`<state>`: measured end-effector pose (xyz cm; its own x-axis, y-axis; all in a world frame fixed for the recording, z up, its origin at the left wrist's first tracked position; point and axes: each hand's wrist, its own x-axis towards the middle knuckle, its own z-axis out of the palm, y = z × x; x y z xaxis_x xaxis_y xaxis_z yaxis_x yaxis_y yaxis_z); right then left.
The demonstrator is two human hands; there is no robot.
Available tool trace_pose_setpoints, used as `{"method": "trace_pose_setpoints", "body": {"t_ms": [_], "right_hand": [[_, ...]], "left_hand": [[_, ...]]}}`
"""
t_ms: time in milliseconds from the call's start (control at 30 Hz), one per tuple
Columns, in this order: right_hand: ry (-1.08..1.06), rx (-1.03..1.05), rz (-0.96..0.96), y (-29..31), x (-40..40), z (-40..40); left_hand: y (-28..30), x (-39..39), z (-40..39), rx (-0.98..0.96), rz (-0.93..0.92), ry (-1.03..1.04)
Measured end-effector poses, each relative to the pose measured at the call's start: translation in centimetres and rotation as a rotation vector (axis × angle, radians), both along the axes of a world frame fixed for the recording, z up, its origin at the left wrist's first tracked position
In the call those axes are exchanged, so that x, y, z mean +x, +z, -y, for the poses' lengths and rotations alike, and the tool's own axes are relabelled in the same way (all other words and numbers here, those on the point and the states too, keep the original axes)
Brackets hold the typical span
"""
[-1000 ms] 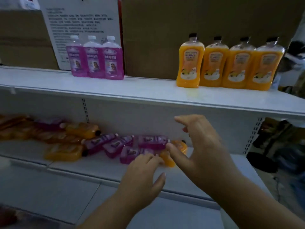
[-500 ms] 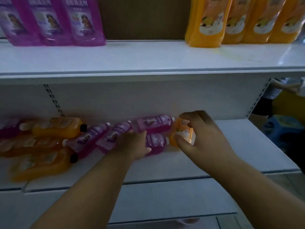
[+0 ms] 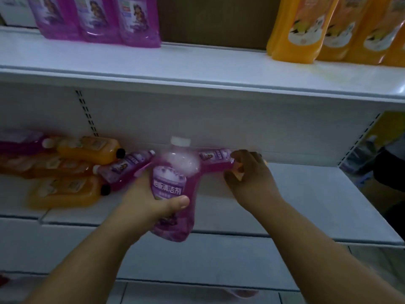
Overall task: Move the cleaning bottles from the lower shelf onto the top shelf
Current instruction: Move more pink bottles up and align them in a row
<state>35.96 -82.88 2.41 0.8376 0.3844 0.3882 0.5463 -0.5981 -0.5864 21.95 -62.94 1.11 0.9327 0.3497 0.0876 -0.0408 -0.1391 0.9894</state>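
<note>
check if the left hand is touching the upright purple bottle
Touching. The head view shows the left hand wrapped around the purple bottle, thumb pressed across its front below the label, lifting it upright off the lower shelf.

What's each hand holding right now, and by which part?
Left hand grips a purple bottle around its lower body. Right hand has its fingers curled over an orange bottle, mostly hidden.

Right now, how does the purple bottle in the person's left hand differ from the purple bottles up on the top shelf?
The held purple bottle is gripped by the left hand, lifted in front of the lower shelf; the top-shelf purple bottles stand on the top shelf, untouched. The held one shows its white cap; theirs are cut off by the frame. All share purple liquid and pale labels.
</note>
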Motion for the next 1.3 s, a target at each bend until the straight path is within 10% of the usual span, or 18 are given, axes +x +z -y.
{"method": "trace_pose_setpoints", "body": {"t_ms": [333, 700, 1033, 1300], "right_hand": [[0.104, -0.589, -0.226, -5.9, 8.1, -10.1], [0.170, -0.443, -0.054, -6.3, 3.3, -6.9], [0.127, -0.296, -0.647, -6.3, 2.2, -8.5], [0.125, 0.196, -0.226, -4.2, -10.2, -7.0]], "left_hand": [[1.0, -6.0, 3.8, -0.116, 0.058, 0.283], [0.4, -7.5, 5.0, -0.091, 0.022, 0.337], [0.0, -9.7, 2.6, -0.080, 0.008, 0.259], [2.2, -15.4, -1.4, -0.074, 0.082, 0.202]]}}
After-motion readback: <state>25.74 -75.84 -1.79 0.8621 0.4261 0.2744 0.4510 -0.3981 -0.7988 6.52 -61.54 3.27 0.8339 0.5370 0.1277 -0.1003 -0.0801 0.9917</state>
